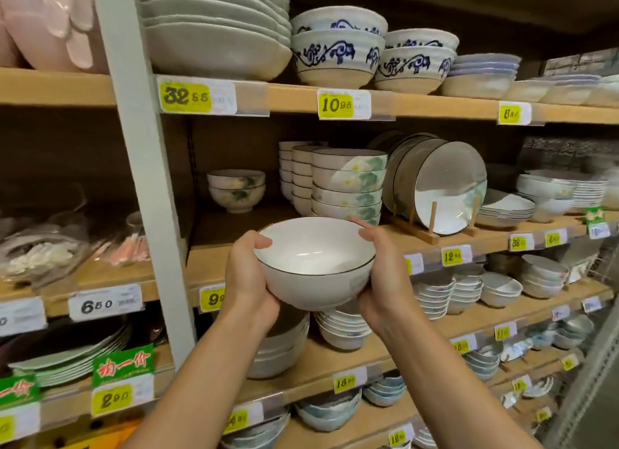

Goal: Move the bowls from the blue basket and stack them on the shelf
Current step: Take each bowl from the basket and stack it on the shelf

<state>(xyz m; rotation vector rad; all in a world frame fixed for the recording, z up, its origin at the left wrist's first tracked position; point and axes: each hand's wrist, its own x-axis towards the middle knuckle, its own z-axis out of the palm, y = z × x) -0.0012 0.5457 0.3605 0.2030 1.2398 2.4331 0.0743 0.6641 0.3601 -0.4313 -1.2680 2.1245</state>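
Note:
A white bowl with a dark rim [315, 264] is held up in front of the middle wooden shelf [214, 257]. My left hand [249, 274] grips its left side, thumb over the rim. My right hand [385, 271] grips its right side, fingers curled round the wall. On the shelf behind stand a short stack of two matching floral bowls [236, 189] at the left and a tall stack of floral bowls [348, 187] at the right. The blue basket is out of view.
Bare shelf board lies between the two stacks. Plates [442, 184] lean in a wooden rack at the right. A grey upright post [147, 180] stands at the left. Shelves above and below are crowded with bowls, plates and yellow price tags.

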